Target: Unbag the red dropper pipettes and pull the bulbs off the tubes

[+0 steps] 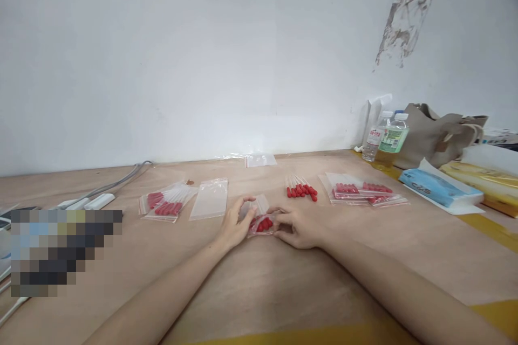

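Between my hands lies a small transparent zip bag (261, 204) with several red-tipped swabs (265, 223) in it, red ends toward me at the bag's mouth. My left hand (238, 222) grips the bag's left edge, thumb and fingers curved around it. At the right edge, my right hand (297, 227) pinches the bag near its mouth. Behind my right hand, a loose bunch of red-tipped swabs (299, 190) rests on the table, white sticks pointing away. Left of my left hand lies a flat zip bag (209, 199) with nothing visible inside.
Filled swab bags lie at left (165, 202) and in a pile at right (360, 190). Bottles (390, 143), a grey bag (429, 132) and tissue packs (441, 186) stand at far right. A grey cable (117, 183) runs at left; another plastic bag (261, 160) lies by the wall.
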Demonstrator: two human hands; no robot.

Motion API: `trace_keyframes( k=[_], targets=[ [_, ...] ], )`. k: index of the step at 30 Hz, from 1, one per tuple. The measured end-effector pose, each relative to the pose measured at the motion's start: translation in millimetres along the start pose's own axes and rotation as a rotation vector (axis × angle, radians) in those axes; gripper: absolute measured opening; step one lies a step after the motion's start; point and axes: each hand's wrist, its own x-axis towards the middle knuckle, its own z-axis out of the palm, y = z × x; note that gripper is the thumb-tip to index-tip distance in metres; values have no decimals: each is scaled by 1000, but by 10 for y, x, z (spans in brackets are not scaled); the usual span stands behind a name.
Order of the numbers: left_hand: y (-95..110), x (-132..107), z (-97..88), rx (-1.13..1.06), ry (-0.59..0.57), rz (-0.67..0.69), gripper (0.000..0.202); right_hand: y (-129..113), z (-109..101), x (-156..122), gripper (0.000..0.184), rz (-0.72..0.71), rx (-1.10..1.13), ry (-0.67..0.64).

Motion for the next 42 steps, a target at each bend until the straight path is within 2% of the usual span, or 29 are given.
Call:
trace_keyframes(
  k=[2, 4, 7, 11, 15, 18, 20, 22, 25, 27, 29, 36, 42],
  targets=[
    [-17, -10, -69, 10, -135, 49, 31, 76, -59, -45, 11, 51, 57, 24],
    [-33, -29, -114, 35, -267, 95, 35, 168, -69, -54, 14, 120, 16, 117],
    [-19, -71, -143, 88, -356, 164, 35, 283, -17, -24, 13, 204, -104, 243],
    [62, -160, -193, 148, -327, 245, 27, 328, 43, -5, 14, 267, -141, 229],
    [106, -261, -283, 195, -321, 250, 22, 271, -9, -23, 32, 286, -32, 32],
    [94, -304, -327, 209, -314, 210, 22, 227, -87, -27, 54, 289, 42, -128],
    [76, -311, -337, 210, -303, 170, 22, 220, -121, -23, 63, 283, 91, -187],
    [60, -306, -339, 218, -293, 123, 23, 232, -123, -15, 57, 287, 131, -161],
    [47, -290, -343, 221, -287, 85, 26, 251, -67, 6, 32, 295, 223, -39],
    [46, -282, -349, 209, -293, 83, 27, 242, -16, 29, 26, 285, 300, 10],
    [44, -277, -354, 195, -299, 83, 28, 213, 22, 59, 25, 284, 342, 2],
    [27, -270, -354, 175, -321, 60, 32, 108, 21, 165, 21, 359, 311, -155],
    [52, -276, -360, 181, -300, 55, 34, 83, 51, 186, 24, 515, 463, -114]
  ],
)
